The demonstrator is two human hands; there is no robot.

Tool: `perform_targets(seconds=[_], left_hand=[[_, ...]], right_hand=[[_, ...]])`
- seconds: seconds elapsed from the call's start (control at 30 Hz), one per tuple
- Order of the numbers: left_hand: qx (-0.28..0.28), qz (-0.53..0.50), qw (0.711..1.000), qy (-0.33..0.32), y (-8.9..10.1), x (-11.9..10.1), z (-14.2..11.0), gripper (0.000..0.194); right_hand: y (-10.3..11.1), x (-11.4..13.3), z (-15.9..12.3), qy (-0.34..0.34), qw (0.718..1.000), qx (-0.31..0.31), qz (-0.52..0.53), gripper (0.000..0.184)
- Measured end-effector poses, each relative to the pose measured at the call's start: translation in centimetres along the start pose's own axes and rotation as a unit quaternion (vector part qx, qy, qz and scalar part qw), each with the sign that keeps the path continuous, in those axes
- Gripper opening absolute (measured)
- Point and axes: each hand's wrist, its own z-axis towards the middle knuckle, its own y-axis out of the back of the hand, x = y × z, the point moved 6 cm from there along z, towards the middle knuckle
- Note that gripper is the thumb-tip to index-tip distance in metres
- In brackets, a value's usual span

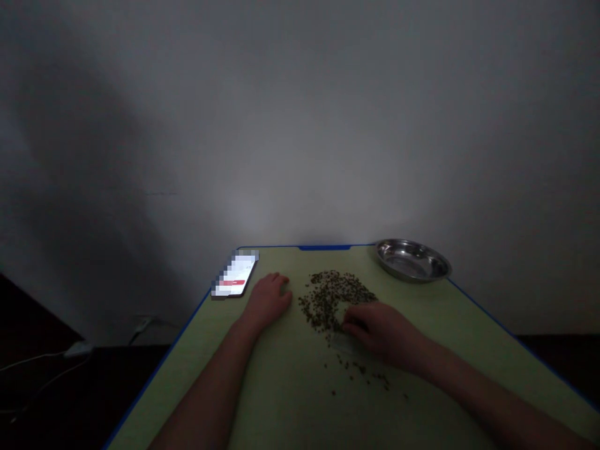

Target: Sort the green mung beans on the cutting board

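Note:
Small dark seed-like grains (328, 297) lie loosely spread in the middle of the table; their exact kind is too small to tell. My right hand (375, 328) rests at the right edge of this pile, thumb and fingers curled together in a pinch over the grains. Whatever sits between those fingertips is hidden. To the left of the pile, my left hand (270, 300) lies on the tabletop with thumb and fingers apart, holding nothing. Nearer to me, a few stray grains (360, 370) are scattered below my right hand.
A shallow metal bowl (412, 261) stands at the table's back right corner. At the back left lies a phone (238, 275) with a lit screen. The pale table (290, 400) has a blue edge, and a wall (300, 125) rises behind it. White cables (37, 359) run on the left.

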Motion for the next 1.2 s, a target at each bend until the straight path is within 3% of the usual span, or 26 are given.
perform_targets(seconds=[0.4,0.87,1.2], left_hand=[[0.006,-0.001,1.000,0.007,-0.1,0.1,0.0,0.039],[0.001,0.005,1.000,0.007,-0.2,0.2,0.0,0.038],[0.000,0.005,1.000,0.005,-0.2,0.3,0.0,0.037]], right_hand=[[-0.2,1.7,1.7,0.043,0.999,-0.001,-0.005,0.013],[-1.0,5.7,2.4,0.208,0.973,0.051,0.085,0.015],[-1.3,6.3,2.2,0.222,0.955,0.111,0.162,0.020]])
